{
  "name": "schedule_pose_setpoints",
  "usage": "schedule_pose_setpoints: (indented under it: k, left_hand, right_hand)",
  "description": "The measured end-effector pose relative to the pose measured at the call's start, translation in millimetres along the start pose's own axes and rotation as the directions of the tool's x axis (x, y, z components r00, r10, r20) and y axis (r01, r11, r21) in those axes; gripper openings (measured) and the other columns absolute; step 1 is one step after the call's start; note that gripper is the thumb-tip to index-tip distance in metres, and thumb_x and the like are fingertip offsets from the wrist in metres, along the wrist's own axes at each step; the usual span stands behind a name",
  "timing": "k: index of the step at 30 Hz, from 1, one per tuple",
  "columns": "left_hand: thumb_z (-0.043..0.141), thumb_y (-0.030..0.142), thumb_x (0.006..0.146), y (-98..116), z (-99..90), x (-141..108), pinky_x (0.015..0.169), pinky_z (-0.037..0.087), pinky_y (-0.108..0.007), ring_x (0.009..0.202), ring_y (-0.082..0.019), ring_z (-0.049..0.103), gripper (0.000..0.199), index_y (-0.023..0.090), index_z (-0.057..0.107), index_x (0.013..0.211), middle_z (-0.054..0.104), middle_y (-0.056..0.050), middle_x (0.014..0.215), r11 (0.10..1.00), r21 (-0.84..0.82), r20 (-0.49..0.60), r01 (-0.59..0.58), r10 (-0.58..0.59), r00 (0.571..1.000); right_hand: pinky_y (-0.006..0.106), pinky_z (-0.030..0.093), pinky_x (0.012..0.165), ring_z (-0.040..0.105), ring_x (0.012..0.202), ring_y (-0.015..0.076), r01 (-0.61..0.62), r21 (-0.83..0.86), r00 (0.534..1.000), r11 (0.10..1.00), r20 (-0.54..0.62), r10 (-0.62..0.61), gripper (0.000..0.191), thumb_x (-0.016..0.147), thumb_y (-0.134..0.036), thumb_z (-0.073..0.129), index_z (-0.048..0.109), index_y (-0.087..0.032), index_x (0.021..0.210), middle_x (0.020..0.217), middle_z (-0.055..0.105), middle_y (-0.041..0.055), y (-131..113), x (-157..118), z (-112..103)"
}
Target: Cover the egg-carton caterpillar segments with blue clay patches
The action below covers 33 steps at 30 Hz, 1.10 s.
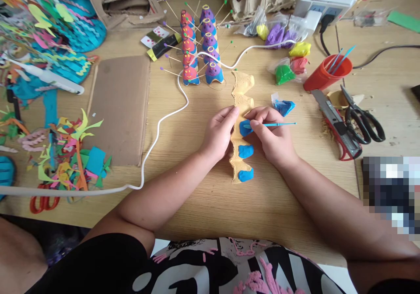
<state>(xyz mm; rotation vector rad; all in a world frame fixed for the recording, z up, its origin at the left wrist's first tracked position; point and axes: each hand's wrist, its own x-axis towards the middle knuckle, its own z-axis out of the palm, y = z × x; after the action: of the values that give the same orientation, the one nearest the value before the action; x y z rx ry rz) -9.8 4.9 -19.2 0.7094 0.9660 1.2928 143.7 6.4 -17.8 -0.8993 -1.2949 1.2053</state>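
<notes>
A yellow egg carton strip (242,103) stretches away from me over the wooden table. My left hand (220,132) grips its left edge, thumb on top and fingers partly hidden beneath. Between the fingers of my right hand (271,132) is a thin blue modelling tool (278,124), its tip resting on a patch of blue clay (244,128). Two more blue clay patches (246,151) cover cups nearer to me, while the far cups are bare yellow. Just beyond my right hand lies a lump of blue clay (285,107) on a small plastic bag.
Finished clay figures (188,47) stand in two rows behind the strip. A white cable (159,127) snakes across the table. To the right are an orange cup (323,76), a utility knife (337,125) and black scissors (362,117). Cardboard (120,106) and paper scraps (68,158) lie left.
</notes>
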Motion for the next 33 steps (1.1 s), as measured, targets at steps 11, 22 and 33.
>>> schedule_pose_setpoints:
  k: [11,22,33]
  left_hand:
    - [0.090,0.053,0.095,-1.7,-0.9,-0.7,0.079,0.059,-0.028,0.084,-0.017,0.074,0.033,0.022,0.078,0.093,0.064,0.003,0.072,1.000,-0.006,-0.016,0.031,-0.031,0.999]
    - [0.090,0.052,0.094,-2.2,-0.6,-0.9,0.081,0.060,-0.029,0.086,-0.018,0.074,0.033,0.022,0.077,0.089,0.065,0.002,0.074,1.000,0.005,-0.020,0.025,-0.024,0.999]
    - [0.089,0.049,0.096,2.0,2.4,-2.6,0.087,0.063,-0.031,0.095,-0.021,0.079,0.030,0.022,0.077,0.090,0.071,0.001,0.077,0.998,-0.026,-0.042,0.054,-0.055,0.998]
  right_hand:
    - [0.040,0.059,0.091,0.070,0.100,0.0229,-0.059,0.030,0.998,0.998,-0.029,0.060,0.047,0.090,-0.055,0.091,0.057,-0.026,0.075,0.097,0.075,0.0020,2.5,1.0,-0.5]
    - [0.037,0.057,0.085,0.069,0.093,0.0201,-0.100,0.091,0.994,0.991,-0.036,0.104,0.048,0.090,-0.056,0.091,0.057,-0.026,0.076,0.093,0.073,0.0002,7.4,2.0,-1.7]
    - [0.039,0.062,0.088,0.072,0.092,0.0213,-0.197,0.214,0.975,0.957,-0.057,0.213,0.041,0.088,-0.050,0.090,0.057,-0.027,0.077,0.088,0.074,-0.0004,7.0,5.7,-4.6]
